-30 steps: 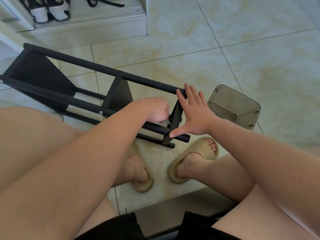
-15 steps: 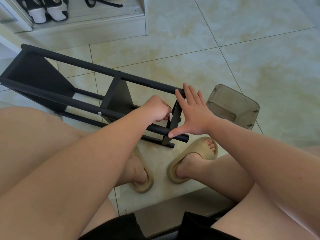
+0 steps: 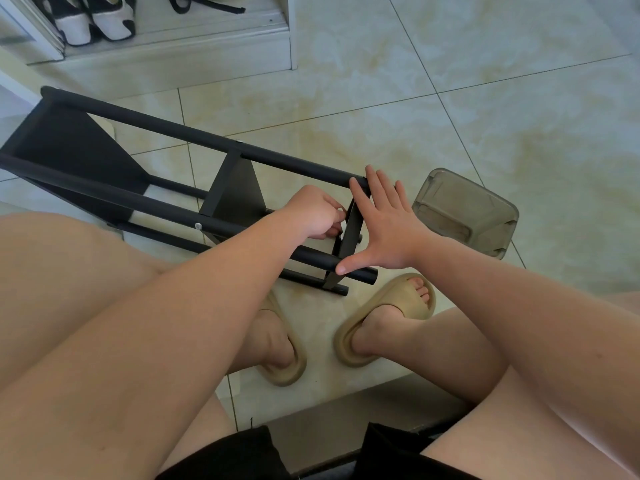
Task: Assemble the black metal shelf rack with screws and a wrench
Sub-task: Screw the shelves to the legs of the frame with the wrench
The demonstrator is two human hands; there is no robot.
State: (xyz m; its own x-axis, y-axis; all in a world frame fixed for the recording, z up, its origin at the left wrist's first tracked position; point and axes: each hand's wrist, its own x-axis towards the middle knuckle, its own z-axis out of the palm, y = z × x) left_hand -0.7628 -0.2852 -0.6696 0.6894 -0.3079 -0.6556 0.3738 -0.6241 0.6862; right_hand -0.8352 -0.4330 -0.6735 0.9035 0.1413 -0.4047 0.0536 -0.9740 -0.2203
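Right hand (image 3: 388, 230) lay flat, fingers straight, bracing rack (image 3: 138, 202) end; left hand (image 3: 313, 216) curled at end panel (image 3: 351, 233), hold unclear. Best kept brace firm, threading straight.

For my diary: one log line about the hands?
left hand: fingers curled at rack end, grip hidden | right hand: open, pressing rack end

A home entryway: glossy tiled floor (image 3: 485, 98), shoes (image 3: 93, 19) on a low shelf (image 3: 173, 46).

Left hand (image 3: 317, 216) hides what it perhaps pinches.
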